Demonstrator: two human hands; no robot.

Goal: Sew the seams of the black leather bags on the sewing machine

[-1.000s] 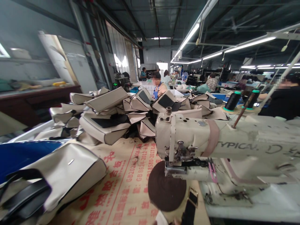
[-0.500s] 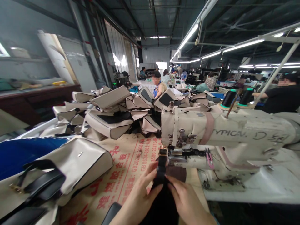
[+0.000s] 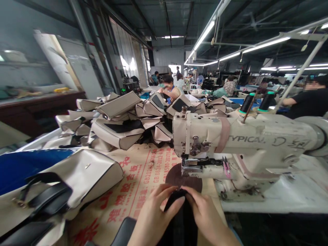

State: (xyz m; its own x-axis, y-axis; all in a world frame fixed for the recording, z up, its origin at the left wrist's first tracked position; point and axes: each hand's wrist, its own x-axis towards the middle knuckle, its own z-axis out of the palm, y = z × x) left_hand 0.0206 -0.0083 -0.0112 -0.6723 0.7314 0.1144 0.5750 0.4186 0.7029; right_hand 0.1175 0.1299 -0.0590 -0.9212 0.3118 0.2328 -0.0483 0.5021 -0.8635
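Note:
A black fabric piece is pinched at its top edge between the fingers of my left hand and my right hand. Its lower part hangs toward me, and the fingers hide much of the gripped edge. Just beyond my fingertips lies a dark brown round pad on the paper-covered table. The white sewing machine stands to the right, its needle area a short way ahead of my hands and apart from the fabric.
Cream bags with black trim are heaped behind the table. Another cream bag with black straps lies at left beside a blue sheet. Pink snips rest on the machine, near two black thread spools. Co-workers sit farther back.
Both hands have drawn the black piece back toward me, off the machine's needle area. The strap end that stood upright there is now folded down between my fingers, and the round pad is more exposed.

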